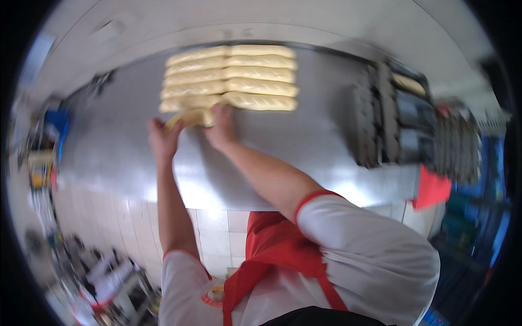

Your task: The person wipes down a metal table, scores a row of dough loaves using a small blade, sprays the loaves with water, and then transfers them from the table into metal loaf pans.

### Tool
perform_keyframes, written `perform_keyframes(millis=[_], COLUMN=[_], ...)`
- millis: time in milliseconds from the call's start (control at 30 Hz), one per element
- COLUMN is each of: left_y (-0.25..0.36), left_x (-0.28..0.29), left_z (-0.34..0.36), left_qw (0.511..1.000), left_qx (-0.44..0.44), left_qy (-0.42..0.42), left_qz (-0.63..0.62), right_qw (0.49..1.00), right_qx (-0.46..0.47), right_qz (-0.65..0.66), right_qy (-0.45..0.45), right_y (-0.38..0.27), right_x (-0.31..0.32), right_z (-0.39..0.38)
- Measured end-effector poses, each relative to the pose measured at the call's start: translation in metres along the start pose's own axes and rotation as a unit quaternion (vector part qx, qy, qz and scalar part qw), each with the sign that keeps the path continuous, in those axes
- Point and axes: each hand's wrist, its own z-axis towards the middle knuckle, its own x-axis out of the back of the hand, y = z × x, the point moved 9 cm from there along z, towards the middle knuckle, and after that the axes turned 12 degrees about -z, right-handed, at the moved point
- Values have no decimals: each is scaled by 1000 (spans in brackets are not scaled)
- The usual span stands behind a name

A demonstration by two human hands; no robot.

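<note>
Between my hands is a pale dough loaf (191,117), just in front of the left column of loaves. My left hand (165,137) grips its left end, and my right hand (221,126) closes on its right end. The loaf is blurred and bows a little in the middle. Beyond it, several long dough loaves (261,73) with slanted marks on top lie in two columns, side by side and nearly touching. They rest on a metal worktable (304,152).
On the table's right stand dark grey baking pans (370,119), some stacked, one holding a dough loaf (408,84). A red cloth-like piece (432,187) hangs by the front right corner. A wall runs behind the table. Tiled floor (217,239) shows below its front edge.
</note>
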Motion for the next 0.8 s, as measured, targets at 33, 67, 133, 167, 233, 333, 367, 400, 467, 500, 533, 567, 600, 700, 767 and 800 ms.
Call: perform_keyframes(millis=[33, 67, 133, 167, 233, 333, 367, 400, 467, 500, 533, 567, 600, 700, 767, 800], left_y=[57, 75, 88, 95, 116, 224, 262, 305, 382, 418, 443, 473, 501, 562, 570, 572], left_x=[-11, -9, 13, 21, 26, -10, -25, -51, -117, -145, -170, -193, -216, -290, -335, -357], left_z=[-9, -19, -36, -42, -56, -100, -113, -126, -152, -167, -175, -181, -193, -238, -251, -254], left_qw=[997, 993, 990, 974, 936, 846, 838, 823, 804, 777, 796, 826, 846, 866, 854, 843], left_qx=[-68, -63, -14, 26, 94, 31, -35, -97, -136, -162, -156, -244, -323, -355, -378, -388], left_qy=[-7, -38, -54, -63, -104, -238, -284, -333, -389, -405, -399, -361, -321, -350, -350, -348], left_qz=[-37, -90, -127, -216, -323, -476, -465, -450, -428, -453, -429, -357, -278, -40, 74, 130], right_qw=[998, 999, 993, 987, 963, 930, 948, 983, 977, 990, 994, 997, 998, 983, 951, 927], right_qx=[-36, -40, -30, -24, -41, -44, -25, -9, 25, 55, 52, 61, 48, 32, 57, 79], right_qz=[-5, 19, 59, 71, 170, 326, 269, 134, 202, 123, 76, 13, -21, -177, -295, -357], right_qy=[47, 7, -97, -146, -205, -165, -169, -125, -59, -47, -53, -36, -38, -48, -69, -80], right_y=[30, 31, 14, 5, 7, 30, 25, 27, 51, 67, 81, 95, 119, 192, 226, 237], right_x=[1, -1, 17, 47, 124, 291, 358, 428, 525, 569, 599, 629, 655, 699, 701, 696], right_z=[11, 12, 2, -1, -10, -29, -30, -31, -32, -26, -18, -13, -9, 8, 18, 24])
